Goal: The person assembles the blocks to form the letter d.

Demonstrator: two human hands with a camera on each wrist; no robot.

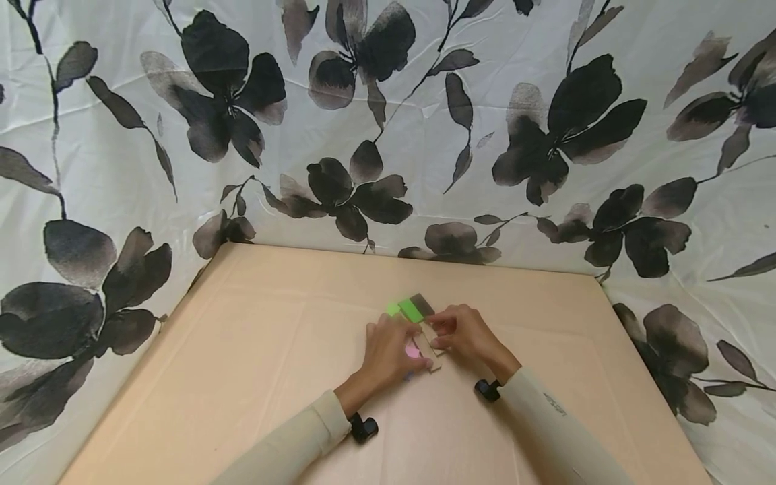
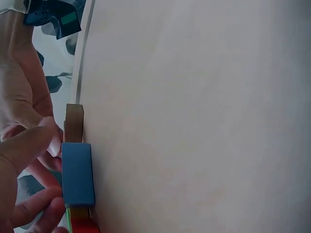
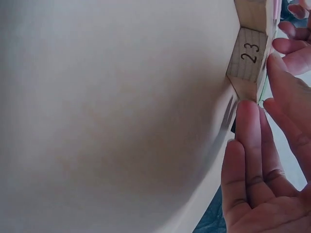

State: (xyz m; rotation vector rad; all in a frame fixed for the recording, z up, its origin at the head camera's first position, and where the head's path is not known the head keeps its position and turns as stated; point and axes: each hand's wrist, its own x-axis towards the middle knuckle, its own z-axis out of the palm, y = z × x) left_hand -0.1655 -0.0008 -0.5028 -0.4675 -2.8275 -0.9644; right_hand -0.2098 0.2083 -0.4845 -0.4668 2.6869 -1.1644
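Note:
A tight cluster of small wooden blocks lies on the table, between both hands. In the head view a bright green block [image 1: 411, 310] and a dark block [image 1: 422, 304] are at its far end, a plain wooden block [image 1: 430, 353] nearer me, and a pink piece [image 1: 413, 350] beside it. My left hand [image 1: 388, 347] spans the plain block from the left, thumb at its near end. With thumb and fingers my right hand [image 1: 471, 339] pinches the cluster's right side, by a block marked 23 [image 3: 247, 54]. The left wrist view shows a blue block [image 2: 77, 174] and a red block [image 2: 86, 226].
The broad tan table [image 1: 261, 316] reaches out on all sides of the cluster. Its far edge meets a white cloth [image 1: 424, 168] with dark printed flowers, which also hangs at both sides. Each wrist carries a small black camera [image 1: 364, 428].

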